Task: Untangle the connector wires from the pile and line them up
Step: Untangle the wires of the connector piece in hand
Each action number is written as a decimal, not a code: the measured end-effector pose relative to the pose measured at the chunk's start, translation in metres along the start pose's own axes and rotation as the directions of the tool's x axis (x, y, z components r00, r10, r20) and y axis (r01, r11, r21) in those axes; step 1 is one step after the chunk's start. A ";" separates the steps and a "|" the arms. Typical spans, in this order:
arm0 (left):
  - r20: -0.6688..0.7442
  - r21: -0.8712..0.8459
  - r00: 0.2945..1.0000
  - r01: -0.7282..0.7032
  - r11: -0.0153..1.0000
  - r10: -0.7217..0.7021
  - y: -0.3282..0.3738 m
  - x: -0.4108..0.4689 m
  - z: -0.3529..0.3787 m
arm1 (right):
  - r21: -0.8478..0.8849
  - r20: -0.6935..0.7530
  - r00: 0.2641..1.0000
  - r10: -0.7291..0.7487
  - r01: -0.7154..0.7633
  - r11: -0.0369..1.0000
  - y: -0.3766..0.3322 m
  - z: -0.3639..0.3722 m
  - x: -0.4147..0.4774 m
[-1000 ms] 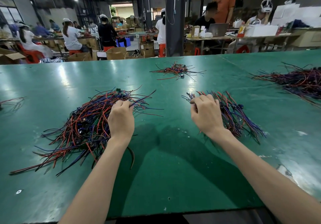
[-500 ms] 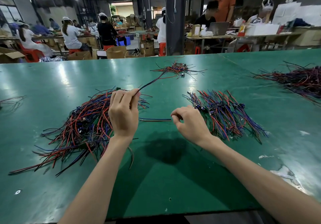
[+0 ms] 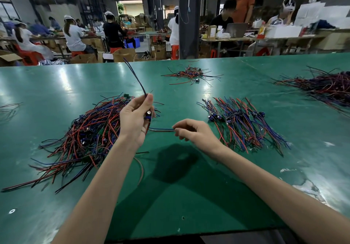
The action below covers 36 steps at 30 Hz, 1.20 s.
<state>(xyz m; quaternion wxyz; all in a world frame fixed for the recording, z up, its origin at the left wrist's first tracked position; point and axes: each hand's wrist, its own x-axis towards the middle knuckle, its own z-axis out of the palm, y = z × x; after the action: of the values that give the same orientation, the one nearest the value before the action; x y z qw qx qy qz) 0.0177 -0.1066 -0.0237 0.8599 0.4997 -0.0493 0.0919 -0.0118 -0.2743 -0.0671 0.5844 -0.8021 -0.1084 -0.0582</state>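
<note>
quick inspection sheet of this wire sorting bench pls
surface: green table, glossy, with white scuffs at near right.
job's things: tangled pile left; lined-up row right; one connector wire held up.
clutter: small far pile; another pile at right edge; stray wires at left edge.
hands: left hand grips the connector wire; right hand pinches its trailing end.
cables: cord hanging on the pillar.
surroundings: workers at benches, cardboard boxes, a laptop.
</note>
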 end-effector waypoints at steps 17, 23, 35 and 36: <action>0.272 -0.209 0.944 0.245 0.947 -0.185 -0.020 -0.010 0.014 | 0.558 0.268 0.963 0.033 -0.183 0.809 -0.005 0.001 -0.003; 0.227 -0.145 0.960 0.200 0.969 -0.164 -0.022 -0.008 0.013 | 0.621 0.275 0.961 0.034 -0.205 0.756 -0.006 0.000 -0.001; 0.272 -0.142 0.953 0.177 0.974 -0.133 -0.019 -0.012 0.015 | 0.612 0.281 0.959 -0.028 -0.156 0.775 -0.003 0.001 0.000; 0.272 -0.123 0.955 0.161 0.979 -0.123 -0.019 -0.011 0.014 | 0.626 0.258 0.966 -0.019 -0.152 0.765 -0.004 -0.001 0.001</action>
<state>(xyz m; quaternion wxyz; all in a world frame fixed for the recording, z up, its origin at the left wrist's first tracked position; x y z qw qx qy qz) 0.0105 -0.1293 -0.0345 0.8839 0.4464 -0.1333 -0.0409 -0.0114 -0.2737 -0.0634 0.8059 -0.5588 -0.1654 0.1042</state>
